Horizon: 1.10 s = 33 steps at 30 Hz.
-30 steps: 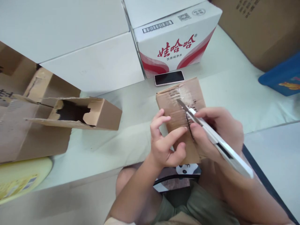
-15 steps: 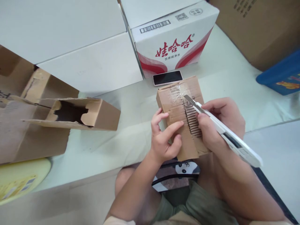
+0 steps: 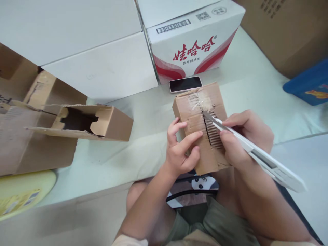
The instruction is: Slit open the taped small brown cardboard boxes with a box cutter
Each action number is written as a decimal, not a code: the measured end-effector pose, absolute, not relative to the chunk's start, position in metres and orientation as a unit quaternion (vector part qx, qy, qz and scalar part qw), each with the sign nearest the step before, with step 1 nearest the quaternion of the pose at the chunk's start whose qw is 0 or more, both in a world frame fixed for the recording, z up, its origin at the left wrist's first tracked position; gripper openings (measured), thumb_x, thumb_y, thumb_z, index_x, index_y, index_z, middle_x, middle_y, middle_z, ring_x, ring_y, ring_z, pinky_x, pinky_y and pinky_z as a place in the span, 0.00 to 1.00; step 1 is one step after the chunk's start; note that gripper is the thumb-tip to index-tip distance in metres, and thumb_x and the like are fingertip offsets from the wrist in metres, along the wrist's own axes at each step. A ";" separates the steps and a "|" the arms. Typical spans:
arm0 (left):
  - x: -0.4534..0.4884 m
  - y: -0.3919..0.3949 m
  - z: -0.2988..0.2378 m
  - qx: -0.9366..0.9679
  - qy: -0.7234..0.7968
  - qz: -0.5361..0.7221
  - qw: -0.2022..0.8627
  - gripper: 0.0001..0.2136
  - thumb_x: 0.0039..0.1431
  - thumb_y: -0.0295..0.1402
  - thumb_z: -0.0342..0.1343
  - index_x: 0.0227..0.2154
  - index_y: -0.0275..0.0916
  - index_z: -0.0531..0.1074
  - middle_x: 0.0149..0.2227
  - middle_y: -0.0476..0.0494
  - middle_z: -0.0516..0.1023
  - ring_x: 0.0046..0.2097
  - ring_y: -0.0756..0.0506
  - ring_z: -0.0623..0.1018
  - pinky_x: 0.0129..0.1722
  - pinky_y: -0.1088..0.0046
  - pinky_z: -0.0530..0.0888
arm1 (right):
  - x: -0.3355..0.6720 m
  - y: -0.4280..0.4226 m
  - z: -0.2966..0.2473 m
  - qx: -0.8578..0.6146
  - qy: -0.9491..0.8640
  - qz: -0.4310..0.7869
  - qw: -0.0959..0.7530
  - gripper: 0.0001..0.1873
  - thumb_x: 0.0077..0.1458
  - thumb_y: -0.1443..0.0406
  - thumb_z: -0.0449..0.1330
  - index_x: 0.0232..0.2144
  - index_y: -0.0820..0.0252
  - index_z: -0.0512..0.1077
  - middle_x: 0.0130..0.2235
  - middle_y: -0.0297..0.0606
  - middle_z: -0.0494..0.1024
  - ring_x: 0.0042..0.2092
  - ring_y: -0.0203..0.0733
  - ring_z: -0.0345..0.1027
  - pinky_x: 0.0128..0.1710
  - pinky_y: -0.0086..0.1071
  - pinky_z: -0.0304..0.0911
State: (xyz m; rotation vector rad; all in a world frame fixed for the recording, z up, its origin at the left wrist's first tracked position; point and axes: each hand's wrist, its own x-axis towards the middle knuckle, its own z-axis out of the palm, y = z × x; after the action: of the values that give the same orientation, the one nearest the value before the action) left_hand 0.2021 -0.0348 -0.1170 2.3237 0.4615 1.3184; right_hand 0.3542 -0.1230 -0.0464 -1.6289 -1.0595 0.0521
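Note:
A small brown cardboard box (image 3: 198, 102) with clear tape across its top sits at the near edge of the pale table (image 3: 143, 116). My left hand (image 3: 180, 150) grips its left side, thumb on top, fingers curled round the edge. My right hand (image 3: 243, 136) is closed on a white utility knife (image 3: 258, 152), whose blade tip rests in the box's central seam, where torn corrugation shows.
A phone (image 3: 185, 84) lies just behind the box. Behind it stands a white carton with red lettering (image 3: 194, 41) beside a larger white box (image 3: 84, 51). Torn open brown boxes (image 3: 77, 123) lie at the left. A blue bin (image 3: 310, 83) is at the right.
The knife blade has drawn back along the seam towards me and its handle has dropped lower to the right. More torn corrugation shows along the seam. My left hand keeps its grip.

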 end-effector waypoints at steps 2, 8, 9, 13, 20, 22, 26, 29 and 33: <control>0.202 -0.034 -0.118 0.838 0.161 0.476 0.211 0.14 0.69 0.35 0.52 0.54 0.44 0.75 0.60 0.37 0.63 0.64 0.37 0.73 0.72 0.46 0.71 | 0.354 -0.125 -0.047 -0.697 -0.433 0.029 0.571 0.03 0.50 0.65 0.62 0.28 0.53 0.70 0.22 0.29 0.71 0.23 0.37 0.61 0.23 0.35 0.56; 0.202 -0.034 -0.123 0.834 0.160 0.479 0.220 0.16 0.69 0.35 0.52 0.56 0.44 0.76 0.61 0.37 0.63 0.66 0.36 0.71 0.71 0.47 0.71 | 0.359 -0.128 -0.055 -0.652 -0.422 0.065 0.627 0.04 0.50 0.63 0.64 0.27 0.54 0.72 0.23 0.30 0.71 0.23 0.36 0.60 0.20 0.33 0.50; 0.202 -0.034 -0.123 0.834 0.163 0.480 0.220 0.16 0.69 0.35 0.52 0.56 0.44 0.76 0.62 0.37 0.63 0.66 0.36 0.71 0.70 0.47 0.71 | 0.359 -0.127 -0.056 -0.637 -0.416 0.065 0.646 0.05 0.50 0.63 0.65 0.27 0.55 0.72 0.23 0.29 0.70 0.22 0.35 0.60 0.19 0.33 0.49; 0.203 -0.036 -0.119 0.833 0.170 0.489 0.197 0.15 0.67 0.33 0.52 0.53 0.42 0.77 0.61 0.37 0.64 0.66 0.37 0.71 0.71 0.48 0.70 | 0.354 -0.121 -0.058 -0.635 -0.359 0.054 0.682 0.07 0.55 0.59 0.65 0.32 0.54 0.73 0.26 0.30 0.73 0.22 0.34 0.60 0.19 0.32 0.51; 0.205 -0.054 -0.097 0.860 0.149 0.463 0.156 0.20 0.67 0.43 0.50 0.56 0.47 0.78 0.64 0.37 0.67 0.71 0.33 0.62 0.76 0.43 0.56 | 0.355 -0.120 -0.058 -0.653 -0.369 0.067 0.658 0.08 0.58 0.57 0.65 0.38 0.52 0.72 0.29 0.30 0.74 0.23 0.34 0.61 0.21 0.33 0.56; 0.206 -0.057 -0.095 0.864 0.148 0.450 0.172 0.21 0.67 0.49 0.50 0.54 0.47 0.79 0.67 0.37 0.64 0.73 0.31 0.59 0.76 0.43 0.54 | 0.356 -0.119 -0.060 -0.654 -0.370 0.069 0.657 0.09 0.58 0.57 0.65 0.38 0.52 0.72 0.29 0.30 0.74 0.23 0.34 0.61 0.20 0.33 0.56; 0.208 -0.057 -0.097 0.862 0.142 0.454 0.177 0.17 0.66 0.47 0.52 0.49 0.44 0.78 0.70 0.34 0.60 0.72 0.34 0.62 0.77 0.44 0.53 | 0.357 -0.117 -0.062 -0.642 -0.373 0.074 0.665 0.08 0.59 0.57 0.65 0.38 0.52 0.73 0.29 0.29 0.74 0.23 0.34 0.61 0.21 0.34 0.56; 0.208 -0.055 -0.099 0.860 0.141 0.457 0.178 0.15 0.66 0.44 0.52 0.47 0.44 0.77 0.70 0.33 0.59 0.71 0.35 0.63 0.76 0.43 0.54 | 0.355 -0.118 -0.061 -0.641 -0.368 0.081 0.668 0.08 0.59 0.57 0.65 0.38 0.52 0.73 0.31 0.30 0.75 0.24 0.35 0.62 0.22 0.35 0.57; 0.208 -0.054 -0.105 0.845 0.124 0.491 0.175 0.14 0.66 0.44 0.52 0.47 0.46 0.76 0.69 0.37 0.60 0.71 0.35 0.64 0.76 0.43 0.58 | 0.352 -0.118 -0.056 -0.618 -0.348 0.114 0.695 0.10 0.58 0.57 0.66 0.38 0.53 0.73 0.30 0.29 0.74 0.23 0.33 0.60 0.21 0.32 0.54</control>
State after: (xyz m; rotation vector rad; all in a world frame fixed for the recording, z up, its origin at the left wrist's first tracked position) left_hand 0.2078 -0.0538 -0.1050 2.3939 0.3510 1.3901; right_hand 0.3518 -0.1181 -0.0558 -1.3801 -0.7774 0.2553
